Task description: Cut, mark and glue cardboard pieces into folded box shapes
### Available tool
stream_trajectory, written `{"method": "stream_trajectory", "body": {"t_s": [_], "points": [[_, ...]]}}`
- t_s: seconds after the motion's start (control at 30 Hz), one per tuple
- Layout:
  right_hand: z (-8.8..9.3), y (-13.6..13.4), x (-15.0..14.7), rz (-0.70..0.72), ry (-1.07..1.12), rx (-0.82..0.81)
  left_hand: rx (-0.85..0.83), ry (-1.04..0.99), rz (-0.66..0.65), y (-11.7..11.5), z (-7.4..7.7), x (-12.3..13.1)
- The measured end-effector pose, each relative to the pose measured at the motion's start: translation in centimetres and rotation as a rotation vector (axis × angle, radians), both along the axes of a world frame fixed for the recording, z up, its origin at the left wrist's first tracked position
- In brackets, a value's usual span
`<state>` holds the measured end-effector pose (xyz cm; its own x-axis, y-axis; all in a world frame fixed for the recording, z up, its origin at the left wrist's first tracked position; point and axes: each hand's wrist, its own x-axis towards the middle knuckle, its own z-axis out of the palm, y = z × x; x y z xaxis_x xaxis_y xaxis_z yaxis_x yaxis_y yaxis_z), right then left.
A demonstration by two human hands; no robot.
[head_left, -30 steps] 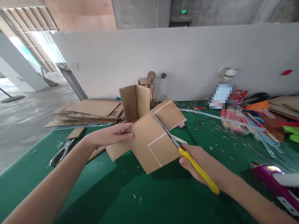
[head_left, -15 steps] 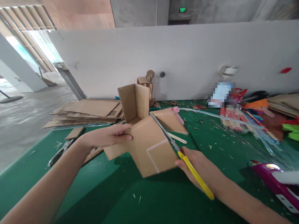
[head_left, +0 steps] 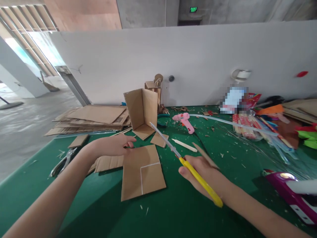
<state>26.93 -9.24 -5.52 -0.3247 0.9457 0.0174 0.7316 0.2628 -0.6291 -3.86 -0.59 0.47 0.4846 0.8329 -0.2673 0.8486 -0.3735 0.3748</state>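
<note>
My right hand is wrapped round the yellow handles of a pair of scissors, whose blades look closed and point up and left. A thin cardboard piece tilts edge-on behind that hand; whether it is held or falling I cannot tell. Below my left hand lies a cardboard sheet marked with a white L-shaped line. The left fingers are loosely bent and apart near its top edge. A small cardboard square rests beyond the sheet, in front of an upright folded cardboard corner.
A pink glue gun and a cream stick lie behind the scissors. Pliers and stacked cardboard are at left. Plastic-wrapped sticks and a purple appliance occupy the right side of the green table.
The marked cardboard sheet has gone down onto the table, and my left hand has let it go. A cut-off piece has come away towards my right hand. The scissors have left the sheet.
</note>
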Motion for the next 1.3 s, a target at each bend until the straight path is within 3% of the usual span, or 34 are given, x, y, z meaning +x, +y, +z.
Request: {"method": "stream_trajectory", "body": {"t_s": [0.13, 0.23, 0.33, 0.43, 0.53, 0.6, 0.67, 0.77, 0.9, 1.0, 1.07, 1.13, 1.2, 1.3], "points": [[1.5, -0.6, -0.7, 0.124, 0.391, -0.185, 0.061, -0.021, 0.024, -0.8, -0.9, 2.0], [2.6, -0.6, 0.0, 0.167, 0.634, -0.348, 0.155, -0.065, -0.083, -2.1, -2.0, 5.4], [3.7, 0.1, 1.5, 0.181, 0.718, -0.329, 0.267, -0.083, -0.256, -3.4, -3.3, 9.3], [4.6, 1.1, 2.7, 0.105, 0.647, -0.226, 0.401, -0.076, -0.343, -3.8, -4.0, 12.5], [4.8, 1.9, 3.3, 0.089, 0.423, 0.082, 0.429, -0.057, -0.560, -3.7, -4.3, 15.0], [4.4, 2.4, 3.4, 0.060, 0.225, 0.288, 0.393, -0.082, -0.625, -3.9, -4.7, 16.6], [3.8, 2.9, 3.3, -0.014, 0.051, 0.384, 0.357, -0.082, -0.565, -4.4, -5.4, 18.1], [2.5, 3.5, 3.2, -0.117, -0.118, 0.391, 0.346, -0.034, -0.438, -5.7, -6.2, 19.5], [0.9, 3.9, 3.4, -0.174, -0.147, 0.342, 0.322, -0.069, -0.365, -6.6, -5.0, 17.4], [-0.1, 4.0, 3.6, -0.246, 0.027, 0.222, 0.063, -0.249, -0.241, -5.7, -3.3, 13.0], [-0.6, 4.1, 3.4, -0.306, 0.231, 0.090, -0.235, -0.549, -0.163, -4.7, -2.9, 9.9], [-0.9, 3.9, 2.9, -0.329, 0.421, -0.054, -0.444, -1.045, -0.059, -3.8, -3.1, 7.5], [-0.7, 3.6, 2.1, -0.307, 0.529, -0.164, -0.498, -1.423, 0.084, -3.4, -3.7, 6.3], [-0.2, 2.9, 1.1, -0.273, 0.550, -0.230, -0.525, -1.664, 0.281, -3.5, -4.2, 6.4]]}}
